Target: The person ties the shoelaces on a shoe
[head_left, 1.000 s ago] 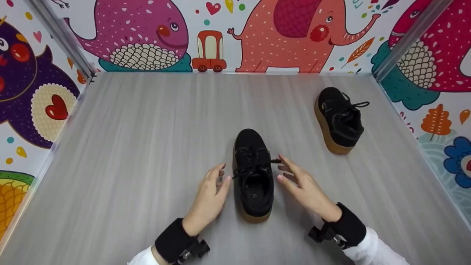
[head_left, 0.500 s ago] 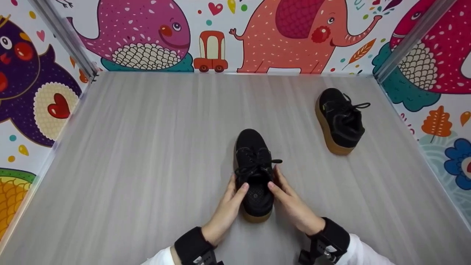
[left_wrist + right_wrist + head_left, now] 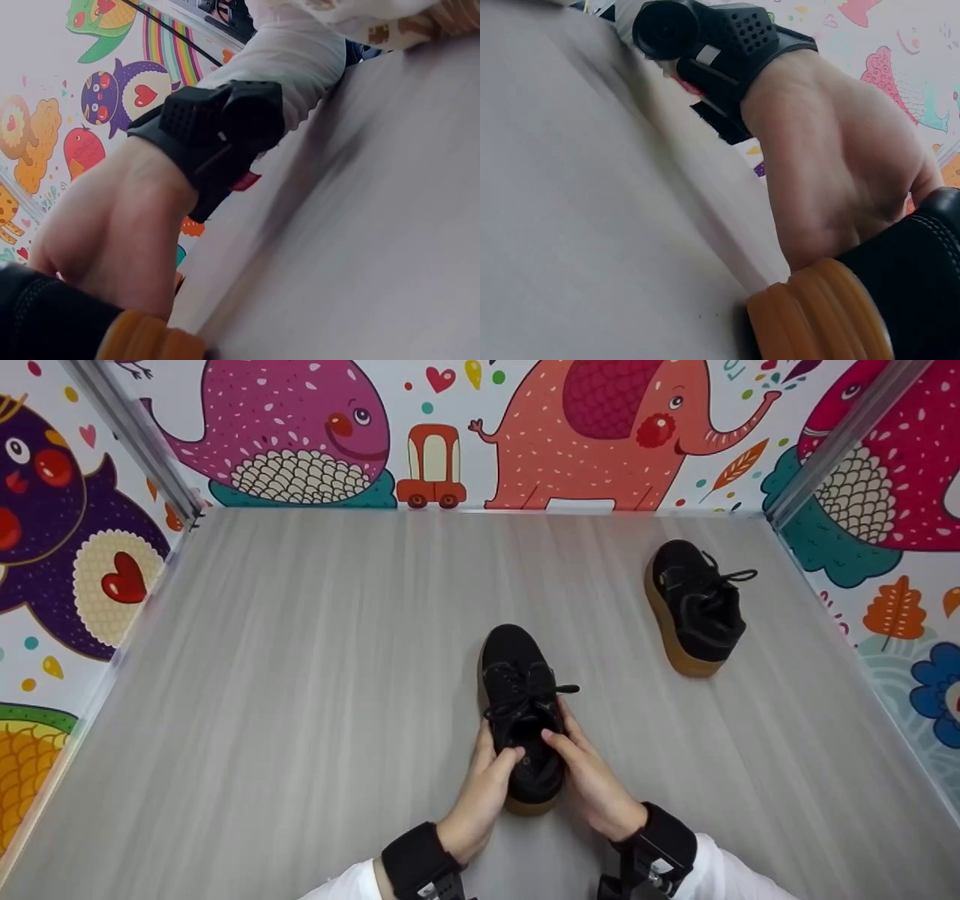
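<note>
A black lace-up shoe (image 3: pixel 512 656) with a brown sole rests on the grey floor, toe pointing away from me. My left hand (image 3: pixel 480 795) grips its left side, the thumb hooked over the collar into the opening. From the other side my right hand (image 3: pixel 596 780) holds it the same way, thumb inside the rim. The outer fingers are partly hidden along the shoe's sides. Close up in the left wrist view is the shoe's heel and sole (image 3: pixel 142 337), with a banded wrist behind it. The right wrist view likewise shows the brown sole (image 3: pixel 817 315) against a palm.
The matching black shoe (image 3: pixel 694 611) sits at the far right, its toe angled away and a lace loop sticking out. Low walls with cartoon animals (image 3: pixel 592 435) enclose the grey floor (image 3: pixel 315 660) at the back and both sides.
Both hands were apart from the near shoe, then closed in on its sides and now grip it with the thumbs in the opening. The shoe's heel has shifted slightly right. The far shoe stays put.
</note>
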A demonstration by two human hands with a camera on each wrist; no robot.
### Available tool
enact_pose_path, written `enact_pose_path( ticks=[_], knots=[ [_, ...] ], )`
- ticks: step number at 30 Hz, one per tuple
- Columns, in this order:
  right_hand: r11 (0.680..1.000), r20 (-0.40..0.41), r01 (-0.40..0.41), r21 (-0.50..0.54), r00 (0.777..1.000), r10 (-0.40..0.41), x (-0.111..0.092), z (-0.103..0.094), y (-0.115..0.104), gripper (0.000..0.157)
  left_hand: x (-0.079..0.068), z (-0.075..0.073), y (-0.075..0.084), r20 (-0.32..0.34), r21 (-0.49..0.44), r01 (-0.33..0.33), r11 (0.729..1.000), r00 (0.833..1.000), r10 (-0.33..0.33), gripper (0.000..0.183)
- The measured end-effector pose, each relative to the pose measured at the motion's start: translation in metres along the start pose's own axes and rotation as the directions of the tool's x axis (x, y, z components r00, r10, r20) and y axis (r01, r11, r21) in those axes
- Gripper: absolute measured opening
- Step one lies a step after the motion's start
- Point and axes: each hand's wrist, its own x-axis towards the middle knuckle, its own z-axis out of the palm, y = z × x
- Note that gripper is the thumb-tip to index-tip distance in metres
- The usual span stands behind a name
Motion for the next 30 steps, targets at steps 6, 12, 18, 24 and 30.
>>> enact_pose_path(
  ticks=[6, 12, 18, 24, 30],
  knots=[
    [1.0, -0.037, 0.023, -0.015, 0.999, -0.024, -0.004, -0.005, -0.006, 0.074, 0.001, 0.008, 0.003, 0.002, 0.013, 0.015, 1.0, 1.0, -0.015, 0.076],
    [0.997, -0.083, 0.081, 0.02, 0.993, -0.079, -0.008, -0.015, -0.02, 0.07, 0.009, 0.024, 0.012, 0.012, 0.061, -0.011, 0.998, 1.0, 0.01, 0.078],
    [0.989, -0.182, 0.136, 0.06, 0.976, -0.123, -0.007, -0.029, -0.042, 0.064, 0.026, 0.046, 0.028, 0.017, 0.077, -0.058, 0.995, 0.998, 0.057, 0.079],
    [0.971, -0.206, 0.196, 0.136, 0.964, -0.165, -0.01, -0.046, -0.06, 0.062, 0.043, 0.065, 0.04, 0.04, 0.051, -0.074, 0.996, 0.997, 0.072, 0.079],
    [0.947, -0.246, 0.268, 0.177, 0.944, -0.221, -0.009, -0.065, -0.077, 0.06, 0.06, 0.085, 0.048, 0.058, 0.047, -0.084, 0.995, 0.995, 0.082, 0.078]
  ],
)
